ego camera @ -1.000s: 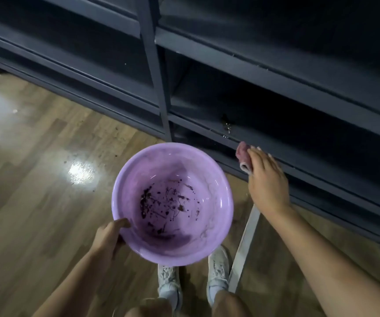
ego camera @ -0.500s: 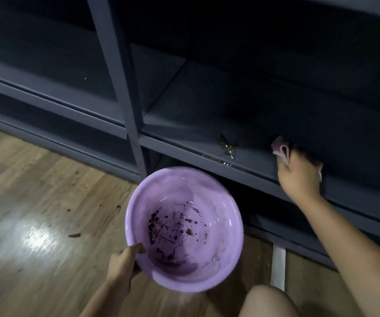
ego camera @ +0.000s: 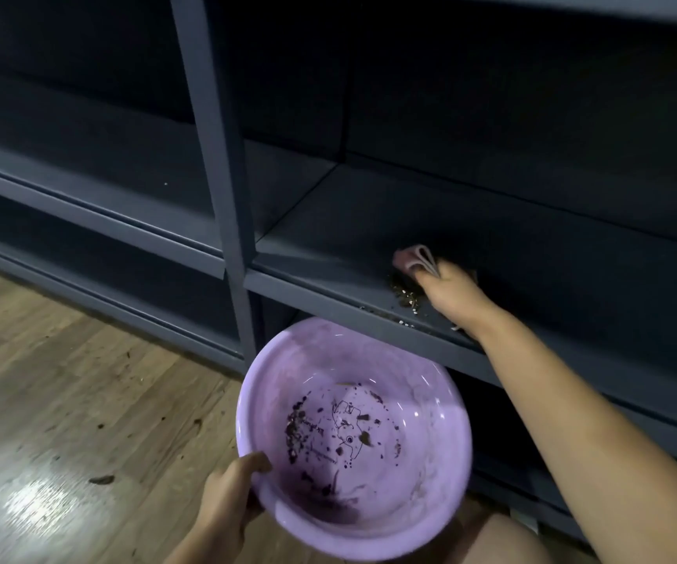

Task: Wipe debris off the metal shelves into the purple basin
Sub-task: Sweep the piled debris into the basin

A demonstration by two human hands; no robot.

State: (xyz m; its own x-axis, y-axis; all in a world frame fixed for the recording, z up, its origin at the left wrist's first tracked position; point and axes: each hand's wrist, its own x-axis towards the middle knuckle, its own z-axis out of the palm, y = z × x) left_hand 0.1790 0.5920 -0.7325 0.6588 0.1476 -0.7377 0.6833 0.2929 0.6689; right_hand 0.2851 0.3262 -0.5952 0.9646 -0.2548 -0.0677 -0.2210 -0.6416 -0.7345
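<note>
My left hand [ego camera: 229,500] grips the near left rim of the purple basin [ego camera: 442,453], thumb inside. The basin hangs just below the front lip of the dark metal shelf [ego camera: 328,287] and holds dark specks of dirt. On that shelf my right hand [ego camera: 453,297] holds a folded pink cloth [ego camera: 414,259], which sticks out to the left past my fingers. A small heap of debris [ego camera: 406,297] lies on the shelf right beside the hand, with crumbs trailing along the front edge.
A grey upright post [ego camera: 216,168] divides the shelving just left of the basin. More dark shelves run to the left and below. The wooden floor [ego camera: 64,421] carries scattered bits of dirt and a bright glare patch. My bare knee shows at the bottom right.
The view dropped lower and closer to the shelf. My right hand with the cloth reached onto the shelf and came up against the debris heap. The basin stays held under the shelf edge.
</note>
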